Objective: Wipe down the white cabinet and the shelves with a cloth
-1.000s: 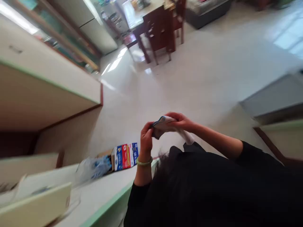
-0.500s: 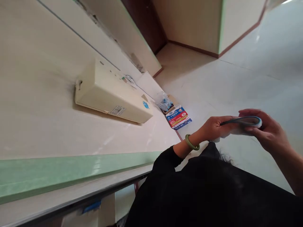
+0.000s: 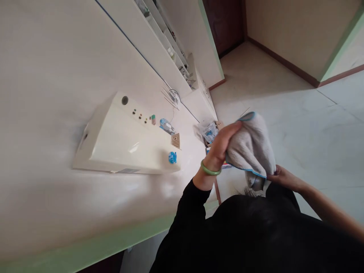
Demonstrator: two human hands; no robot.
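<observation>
A greyish-white cleaning cloth with blue edging hangs spread and creased between my hands. My left hand, with a green bangle on the wrist, is closed round its upper left side; part of the fingers is hidden behind the fabric. At the lower right corner, my right hand pinches the blue-trimmed edge. Both hands are in front of my black-clothed body, over the pale floor.
A long cream appliance with a blue sticker juts from the wall at left. Beyond it are a white router, a white shelf unit with small items, and a clear plastic bag in a box. A brown-edged wall corner stands upper right.
The cloth, earlier folded flat and seen edge-on, is now opened out facing the camera. My right hand has moved down and left to its lower corner. The camera view has shifted.
</observation>
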